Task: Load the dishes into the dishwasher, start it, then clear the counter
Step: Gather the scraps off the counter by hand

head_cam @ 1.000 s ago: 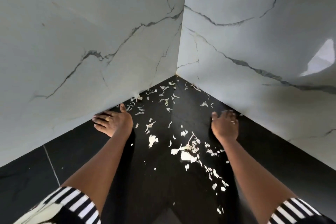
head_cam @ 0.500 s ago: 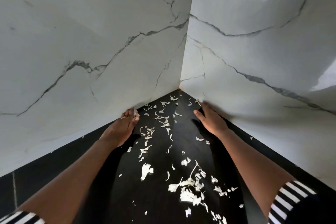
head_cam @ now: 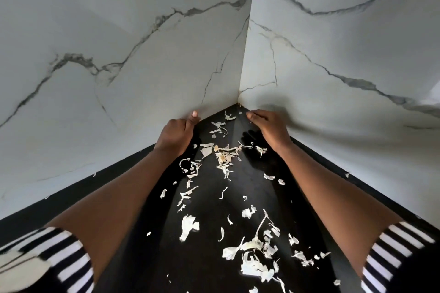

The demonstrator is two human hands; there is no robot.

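Your left hand [head_cam: 175, 134] was clenched, fingers curled into the palm, with the thumb [head_cam: 194, 114] sticking out against the left wall [head_cam: 95, 59]. Whether it held anything, I could not tell. Your right hand [head_cam: 270, 127] was released, its fingers loosely straight and pointing into the corner. It lay low on the counter [head_cam: 142, 259] at the foot of the right wall [head_cam: 357, 38].

The scraps [head_cam: 223, 153], pale and thin, were strewn over the black counter between your arms. A tight cluster sat midway between the two hands, just nearer you than the knuckles. It touched neither hand. A few more bits lay deeper in the corner, in the gap between your thumb and your right fingertips. A curled trail ran along the inner side of your left wrist and forearm, close against it. One larger piece lay in the middle, well apart from both hands. The biggest heap was nearest you, just inside your right forearm and close to the right sleeve [head_cam: 400, 250]. Single bits lay outside each arm, near the foot of each wall.

Both walls were white marble with grey veins, and they met in a corner just beyond your hands. Your left sleeve [head_cam: 62, 257] was striped black and white like the right, and blurred at the picture's edge.
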